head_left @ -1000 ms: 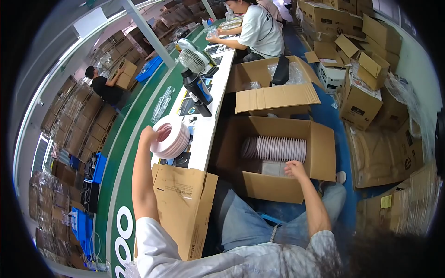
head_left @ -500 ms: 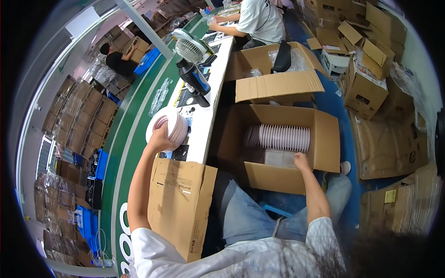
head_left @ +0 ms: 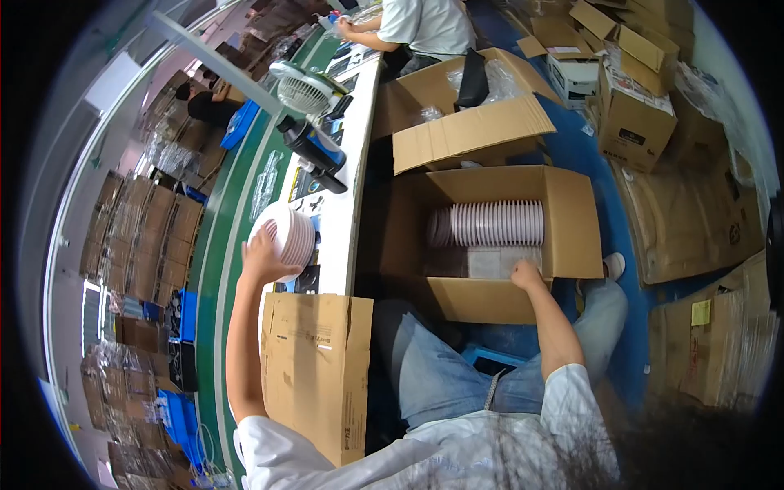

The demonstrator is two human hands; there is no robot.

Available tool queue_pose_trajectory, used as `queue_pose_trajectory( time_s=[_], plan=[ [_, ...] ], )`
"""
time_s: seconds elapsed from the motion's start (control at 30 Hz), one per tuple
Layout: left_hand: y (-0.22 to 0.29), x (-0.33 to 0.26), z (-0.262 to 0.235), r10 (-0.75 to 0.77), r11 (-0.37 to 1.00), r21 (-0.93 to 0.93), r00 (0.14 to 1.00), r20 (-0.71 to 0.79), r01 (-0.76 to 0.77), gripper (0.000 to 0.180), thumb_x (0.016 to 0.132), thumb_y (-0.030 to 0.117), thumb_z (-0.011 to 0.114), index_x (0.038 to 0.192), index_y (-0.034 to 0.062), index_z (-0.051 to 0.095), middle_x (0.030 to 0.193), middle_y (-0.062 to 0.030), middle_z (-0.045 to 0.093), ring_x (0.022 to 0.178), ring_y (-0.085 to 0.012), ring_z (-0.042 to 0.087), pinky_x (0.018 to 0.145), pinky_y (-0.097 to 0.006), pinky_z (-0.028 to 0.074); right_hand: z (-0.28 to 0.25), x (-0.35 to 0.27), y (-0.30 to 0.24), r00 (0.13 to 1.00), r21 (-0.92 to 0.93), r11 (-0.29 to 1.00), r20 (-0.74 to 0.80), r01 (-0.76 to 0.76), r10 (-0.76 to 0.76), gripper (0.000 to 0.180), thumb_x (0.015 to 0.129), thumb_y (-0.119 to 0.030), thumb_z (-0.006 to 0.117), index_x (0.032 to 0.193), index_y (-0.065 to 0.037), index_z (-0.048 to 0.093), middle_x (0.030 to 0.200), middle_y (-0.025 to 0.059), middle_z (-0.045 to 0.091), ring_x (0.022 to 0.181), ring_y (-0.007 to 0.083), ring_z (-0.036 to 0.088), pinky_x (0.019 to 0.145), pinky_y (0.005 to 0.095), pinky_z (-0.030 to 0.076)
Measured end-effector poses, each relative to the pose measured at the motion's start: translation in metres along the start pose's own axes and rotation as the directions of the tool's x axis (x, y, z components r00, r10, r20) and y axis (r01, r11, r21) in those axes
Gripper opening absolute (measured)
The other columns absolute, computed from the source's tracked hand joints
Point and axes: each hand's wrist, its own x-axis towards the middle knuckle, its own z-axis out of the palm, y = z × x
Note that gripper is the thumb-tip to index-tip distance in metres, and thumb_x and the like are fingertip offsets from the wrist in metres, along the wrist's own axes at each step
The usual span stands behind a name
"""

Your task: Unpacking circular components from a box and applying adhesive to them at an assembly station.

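Observation:
A stack of white ring-shaped plastic parts (head_left: 301, 237) lies tipped on its side on the white worktop. My left hand (head_left: 263, 260) is on its open end, fingers curled at the opening and thumb along the lower side. In the open cardboard box (head_left: 572, 233) before me, a long row of similar white rings (head_left: 498, 223) stands on edge. Beside that row lies a pale, flat layer (head_left: 490, 263), its kind unclear. My right hand (head_left: 525, 273) is closed over the near side of this layer; whatever its fingers hold is hidden.
A black bottle-like device (head_left: 310, 143) and a white fan (head_left: 302, 88) stand farther along the worktop. Another open carton (head_left: 469, 143) sits beyond the box. A flattened cardboard piece (head_left: 314, 367) lies by my left arm. A co-worker (head_left: 425, 28) sits at the far end.
My left hand has shifted on the ring stack, its fingers now at the open end. My right hand stays closed by the flat layer. The whole view has turned slightly.

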Motion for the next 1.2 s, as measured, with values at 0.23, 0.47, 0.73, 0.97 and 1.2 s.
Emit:
queue_pose_trajectory(
  time_s=[0.23, 0.47, 0.73, 0.97, 1.2],
  plan=[
    [0.134, -0.002, -0.041, 0.414, 0.904, -0.111, 0.91, -0.006, -0.412, 0.028, 0.077, 0.029, 0.069, 0.086, 0.0025, 0.065, 0.073, -0.0164, 0.065, 0.075, -0.034, 0.064, 0.066, -0.042, 0.051, 0.004, 0.003, -0.028, 0.986, -0.188, 0.973, 0.068, -0.136, 0.151, 0.03, 0.079, -0.023, 0.054, 0.099, -0.007, 0.068, 0.113, 0.0209, 0.06, 0.108, 0.0369, 0.054, 0.095, 0.0487, 0.037],
    [0.297, 0.121, 0.191, 0.604, 0.758, -0.51, 0.733, 0.315, -0.406, 0.025, 0.076, 0.01, 0.054, 0.097, 0.0006, 0.065, 0.1, -0.0236, 0.064, 0.099, -0.039, 0.06, 0.084, -0.042, 0.049, 0.007, -0.002, -0.033, 0.947, -0.459, 0.882, 0.223, -0.105, 0.229, 0.052, 0.088, -0.047, 0.039, 0.128, -0.018, 0.055, 0.144, 0.0139, 0.038, 0.135, 0.0386, 0.026, 0.107, 0.0565, 0.018],
    [0.365, 0.145, 0.509, 0.302, 0.664, -0.675, 0.711, 0.635, 0.321, 0.043, 0.078, 0.025, 0.06, 0.113, -0.0007, 0.06, 0.118, -0.0249, 0.058, 0.111, -0.037, 0.056, 0.092, -0.041, 0.046, -0.009, -0.001, -0.037, 0.882, -0.365, 0.912, 0.345, -0.188, 0.32, 0.068, 0.09, -0.059, 0.029, 0.145, -0.02, 0.031, 0.152, 0.0145, 0.02, 0.139, 0.0407, 0.014, 0.109, 0.0594, 0.013],
    [0.335, 0.272, 0.637, -0.001, 0.446, -0.867, 0.969, 0.247, 0.222, 0.057, 0.091, 0.041, 0.048, 0.127, -0.0035, 0.049, 0.131, -0.0257, 0.049, 0.121, -0.041, 0.045, 0.102, -0.044, 0.036, -0.009, 0.007, -0.05, 0.915, -0.304, 0.951, 0.368, -0.05, 0.166, 0.064, 0.089, -0.054, 0.037, 0.134, -0.009, 0.047, 0.144, 0.0184, 0.035, 0.135, 0.0408, 0.024, 0.11, 0.0552, 0.017],
    [0.387, 0.237, 0.585, 0.388, 0.854, -0.514, 0.752, 0.533, -0.076, 0.063, 0.093, 0.051, 0.039, 0.119, -0.004, 0.055, 0.121, -0.0285, 0.054, 0.113, -0.0424, 0.052, 0.094, -0.046, 0.042, 0.0, 0.004, -0.03, 0.932, -0.375, 0.921, 0.287, -0.102, 0.221, 0.055, 0.086, -0.05, 0.042, 0.114, -0.008, 0.064, 0.131, 0.0186, 0.05, 0.127, 0.0399, 0.038, 0.104, 0.0536, 0.027]
  ],
)
